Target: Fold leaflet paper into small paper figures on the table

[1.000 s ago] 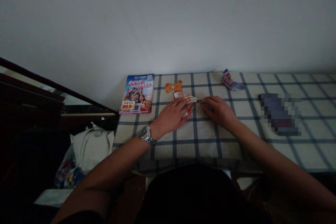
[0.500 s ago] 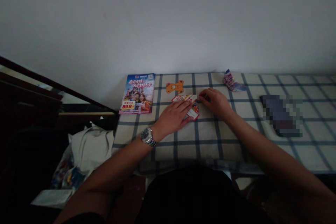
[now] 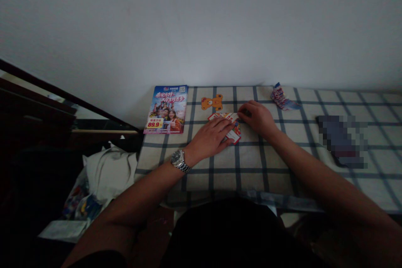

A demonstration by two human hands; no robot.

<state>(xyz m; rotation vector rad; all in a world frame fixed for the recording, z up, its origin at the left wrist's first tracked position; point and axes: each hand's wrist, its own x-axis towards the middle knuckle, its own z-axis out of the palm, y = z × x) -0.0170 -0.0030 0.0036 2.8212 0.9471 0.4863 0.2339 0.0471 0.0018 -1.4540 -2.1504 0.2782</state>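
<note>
Resting on the checked cloth (image 3: 251,178), one paper (image 3: 234,135), folded and printed in red, white and yellow, is partly covered by the left hand (image 3: 210,137), which is laid flat with its fingers extended. The paper's upper right corner is met by the fingertips of the right hand (image 3: 258,118), held together; whether it is pinched cannot be told. One watch (image 3: 178,158) is worn on the left wrist. Just beyond the paper, one bear (image 3: 212,102) is laid flat. Farther left, one leaflet (image 3: 166,109) is shown face up; whether others are stacked beneath cannot be told. To the right, one crumpled scrap (image 3: 284,100) is placed near the wall (image 3: 201,25), and one phone (image 3: 341,140) is largely obscured by pixels.
</note>
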